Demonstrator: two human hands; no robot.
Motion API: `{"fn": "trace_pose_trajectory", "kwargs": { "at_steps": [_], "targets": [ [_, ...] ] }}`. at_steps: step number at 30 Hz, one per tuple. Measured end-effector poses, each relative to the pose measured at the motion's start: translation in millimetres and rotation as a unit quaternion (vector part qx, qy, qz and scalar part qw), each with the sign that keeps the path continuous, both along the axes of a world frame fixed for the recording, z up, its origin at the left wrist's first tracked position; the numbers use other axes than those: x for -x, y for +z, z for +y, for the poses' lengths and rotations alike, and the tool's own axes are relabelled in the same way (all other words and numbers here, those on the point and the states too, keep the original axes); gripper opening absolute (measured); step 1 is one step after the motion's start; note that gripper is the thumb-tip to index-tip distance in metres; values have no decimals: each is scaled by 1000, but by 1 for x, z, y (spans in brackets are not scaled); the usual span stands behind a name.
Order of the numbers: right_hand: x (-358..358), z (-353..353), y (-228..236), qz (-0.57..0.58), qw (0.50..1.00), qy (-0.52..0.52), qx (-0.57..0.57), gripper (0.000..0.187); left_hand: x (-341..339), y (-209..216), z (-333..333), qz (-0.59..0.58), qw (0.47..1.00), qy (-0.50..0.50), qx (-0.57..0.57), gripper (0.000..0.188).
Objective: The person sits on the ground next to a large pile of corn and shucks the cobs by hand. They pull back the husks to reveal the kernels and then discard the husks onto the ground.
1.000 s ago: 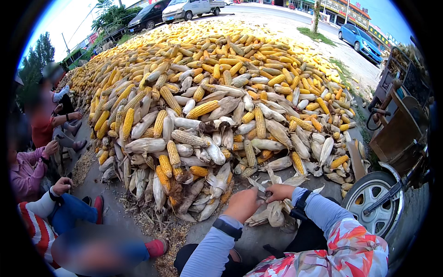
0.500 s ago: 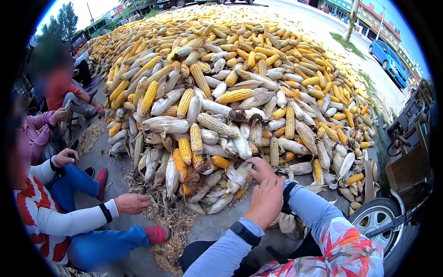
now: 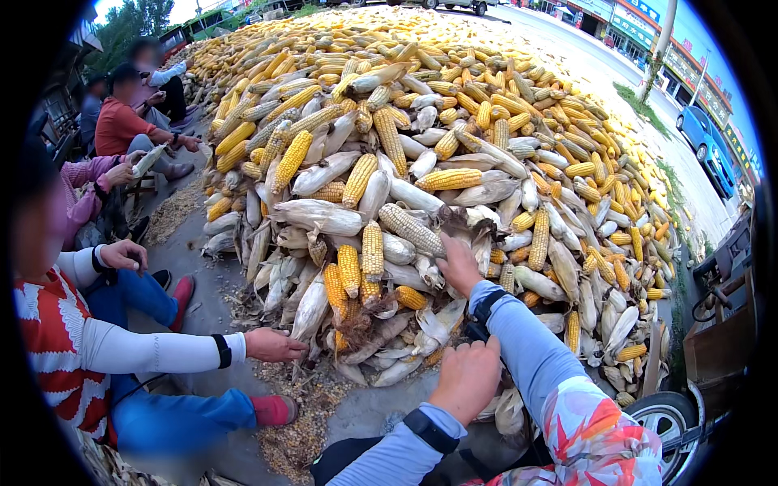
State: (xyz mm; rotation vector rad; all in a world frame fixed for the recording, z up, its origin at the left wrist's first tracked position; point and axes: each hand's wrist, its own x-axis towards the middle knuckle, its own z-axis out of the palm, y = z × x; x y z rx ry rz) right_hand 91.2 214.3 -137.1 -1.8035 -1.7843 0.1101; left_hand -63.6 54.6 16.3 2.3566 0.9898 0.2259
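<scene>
Corn ears (image 3: 450, 180) heaped on the ground (image 3: 356, 409); right hand (image 3: 460, 266) farther over them than before, beside a pale cob (image 3: 408, 228), left hand (image 3: 470, 377) lower; cannot tell whether fingers (image 3: 450, 248) grip anything. Beaded kernels (image 3: 292, 162), papery husks (image 3: 320, 217).

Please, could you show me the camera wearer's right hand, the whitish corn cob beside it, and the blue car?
Right hand (image 3: 461, 269): head view, on the back of the hand.
Whitish corn cob (image 3: 410, 228): head view, on the middle of its kernels.
Blue car (image 3: 708, 151): head view, on its bodywork.
</scene>
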Motion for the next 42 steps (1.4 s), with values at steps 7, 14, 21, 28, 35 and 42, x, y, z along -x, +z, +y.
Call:
{"fn": "trace_pose_trajectory", "kwargs": {
  "at_steps": [7,14,21,28,35,42],
  "targets": [
    [7,-4,13,12,999,-9,-30,43,-5,-1,-2,17,1000,-4,-2,30],
    [-28,-84,43,673,695,-28,252,27,-7,-1,-9,1,1000,-9,16,28],
    [-39,-189,62,762,619,77,172,34,-12,-2,-21,7,999,-29,24,27],
    [-32,-244,100,785,588,110,160,48,-24,12,-49,-24,983,-160,86,28],
    [-23,-271,99,584,703,2,406,30,-23,12,-62,-36,981,-171,79,32],
    [-27,-328,-28,311,755,120,564,28,-32,12,-67,7,979,-192,65,36]
  ]
}}
